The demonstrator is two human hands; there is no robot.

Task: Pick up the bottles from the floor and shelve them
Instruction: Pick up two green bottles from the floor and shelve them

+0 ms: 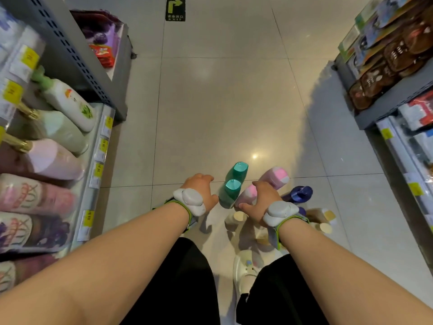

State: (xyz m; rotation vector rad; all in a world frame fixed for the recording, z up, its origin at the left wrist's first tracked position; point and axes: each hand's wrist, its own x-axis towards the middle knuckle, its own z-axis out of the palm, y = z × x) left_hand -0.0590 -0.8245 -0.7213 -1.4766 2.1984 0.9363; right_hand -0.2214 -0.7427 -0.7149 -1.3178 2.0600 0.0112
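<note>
Bottles: cluster upright on the floor (234, 102), long axes vertical, caps up. Nearer teal bottle (230, 192) stands between both hands, just beside left hand (201, 188). Right hand (262, 202) rests over nearer pink bottle (247, 194). Whether the fingers are spread or curled: cannot tell, hidden.

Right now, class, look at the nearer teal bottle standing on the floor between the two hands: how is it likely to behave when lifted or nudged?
The nearer teal bottle looks tall and narrow, so a sideways nudge would probably tip it into the farther teal bottle or the pink bottle beside it. Its surface looks smooth, likely hard plastic: stiff, perhaps slippery. Fullness, hence weight, cannot be judged.
</note>
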